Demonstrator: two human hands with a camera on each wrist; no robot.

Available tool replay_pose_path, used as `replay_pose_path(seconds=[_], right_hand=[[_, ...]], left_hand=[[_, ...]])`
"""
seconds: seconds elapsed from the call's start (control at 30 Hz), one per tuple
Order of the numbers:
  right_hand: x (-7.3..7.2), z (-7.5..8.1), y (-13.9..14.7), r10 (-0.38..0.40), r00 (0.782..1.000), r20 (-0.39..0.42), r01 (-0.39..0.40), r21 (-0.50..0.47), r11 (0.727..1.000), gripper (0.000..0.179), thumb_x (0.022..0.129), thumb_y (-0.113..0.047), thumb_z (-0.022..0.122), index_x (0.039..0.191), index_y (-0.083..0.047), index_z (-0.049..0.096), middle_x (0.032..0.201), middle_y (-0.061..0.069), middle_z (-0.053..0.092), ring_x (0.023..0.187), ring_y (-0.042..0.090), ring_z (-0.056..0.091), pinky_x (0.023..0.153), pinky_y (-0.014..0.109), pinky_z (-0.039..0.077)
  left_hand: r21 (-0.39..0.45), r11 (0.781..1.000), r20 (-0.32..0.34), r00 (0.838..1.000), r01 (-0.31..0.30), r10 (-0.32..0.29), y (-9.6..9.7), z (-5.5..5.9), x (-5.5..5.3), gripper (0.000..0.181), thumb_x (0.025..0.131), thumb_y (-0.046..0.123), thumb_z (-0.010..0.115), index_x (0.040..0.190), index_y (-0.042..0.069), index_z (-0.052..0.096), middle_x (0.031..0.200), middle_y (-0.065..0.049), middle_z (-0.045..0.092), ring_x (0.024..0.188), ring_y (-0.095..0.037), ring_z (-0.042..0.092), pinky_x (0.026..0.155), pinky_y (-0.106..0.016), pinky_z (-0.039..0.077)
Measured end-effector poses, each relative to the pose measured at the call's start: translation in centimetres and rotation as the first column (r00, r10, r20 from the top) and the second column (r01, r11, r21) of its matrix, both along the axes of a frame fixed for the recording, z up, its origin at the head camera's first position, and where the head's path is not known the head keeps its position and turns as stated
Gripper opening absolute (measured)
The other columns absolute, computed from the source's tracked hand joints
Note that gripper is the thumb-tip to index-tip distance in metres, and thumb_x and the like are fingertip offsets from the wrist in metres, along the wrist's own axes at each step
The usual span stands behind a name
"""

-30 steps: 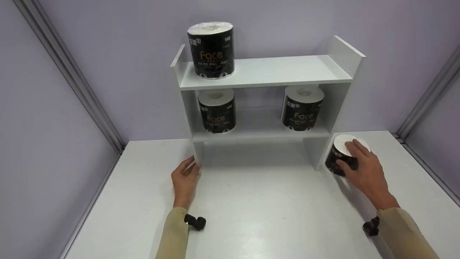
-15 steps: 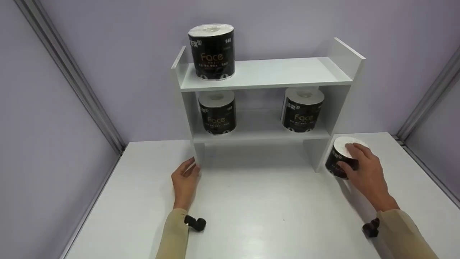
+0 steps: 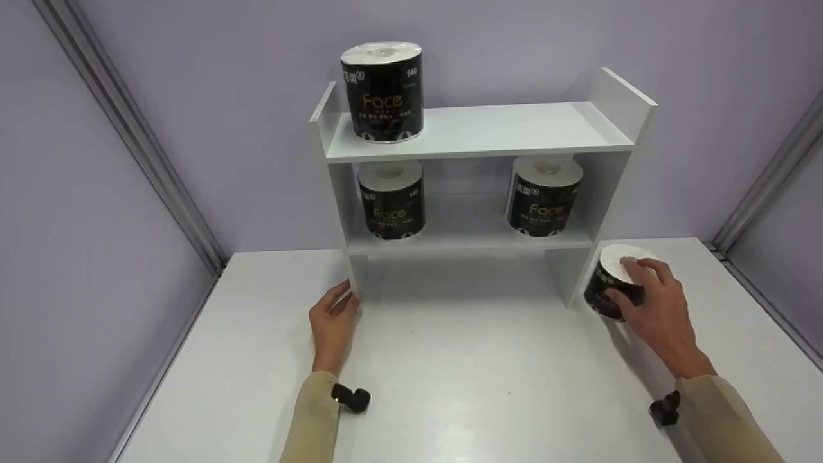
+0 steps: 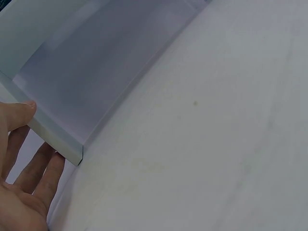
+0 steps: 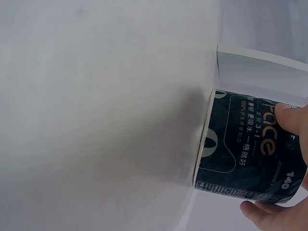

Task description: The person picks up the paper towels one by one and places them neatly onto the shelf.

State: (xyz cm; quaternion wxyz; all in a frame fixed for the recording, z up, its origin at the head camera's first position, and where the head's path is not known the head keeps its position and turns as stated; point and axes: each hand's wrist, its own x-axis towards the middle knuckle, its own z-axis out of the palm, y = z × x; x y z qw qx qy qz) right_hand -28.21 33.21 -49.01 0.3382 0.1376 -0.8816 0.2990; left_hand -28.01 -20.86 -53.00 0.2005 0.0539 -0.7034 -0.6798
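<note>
My left hand [image 3: 333,325] pinches the lower front edge of the left side panel of a white shelf [image 3: 501,128]. In the left wrist view the thumb lies on the inner face of that panel [image 4: 57,139], with the other fingers on its outer side. Just outside the shelf's right side, a toilet paper roll [image 3: 601,292] in black wrapping stands upright at the table surface. My right hand [image 3: 659,318] grips this roll, thumb on the front and fingers over the top and far side. The right wrist view shows the wrapper [image 5: 240,144] close up, marked "Face".
One similar roll [image 3: 384,96] stands on the top shelf at the left. Two more, a left roll [image 3: 393,209] and a right roll [image 3: 542,202], stand on the middle shelf. The white table [image 3: 450,379] extends in front, with pale walls behind and at the sides.
</note>
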Motion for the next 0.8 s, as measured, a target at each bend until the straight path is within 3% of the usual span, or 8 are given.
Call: replay_pose_path(seconds=[0.33,0.57,0.8], right_hand=[[-0.25,0.04,0.13,-0.016,1.0,0.027,0.015,0.008,1.0,0.058,0.087,0.002,0.086,0.14,0.004,0.063,0.134,0.031,0.055,0.111,0.057,0.055,0.091,0.072,0.042],[-0.26,0.0,0.2,-0.014,1.0,0.028,0.014,0.013,1.0,0.055,0.086,0.001,0.087,0.137,0.005,0.065,0.133,0.03,0.056,0.108,0.059,0.056,0.089,0.07,0.044],[-0.46,0.2,0.24,-0.006,1.0,0.016,0.006,0.003,1.0,0.053,0.085,0.001,0.088,0.134,0.005,0.067,0.129,0.029,0.058,0.107,0.057,0.057,0.09,0.069,0.043]], left_hand=[[0.015,1.0,-0.015,1.0,-0.004,0.004,0.1,-0.01,0.01,0.037,0.1,0.008,0.075,0.136,0.002,0.07,0.143,-0.018,0.068,0.129,-0.035,0.069,0.093,-0.024,0.062],[0.062,0.998,-0.022,1.0,0.016,-0.014,0.05,-0.2,-0.08,0.036,0.101,0.007,0.074,0.136,0.003,0.071,0.141,-0.018,0.068,0.125,-0.033,0.071,0.096,-0.032,0.063],[0.068,0.997,-0.035,0.999,0.023,-0.021,-0.02,-0.35,-0.2,0.037,0.101,0.005,0.073,0.137,-0.001,0.069,0.143,-0.022,0.067,0.129,-0.039,0.068,0.095,-0.031,0.063]])
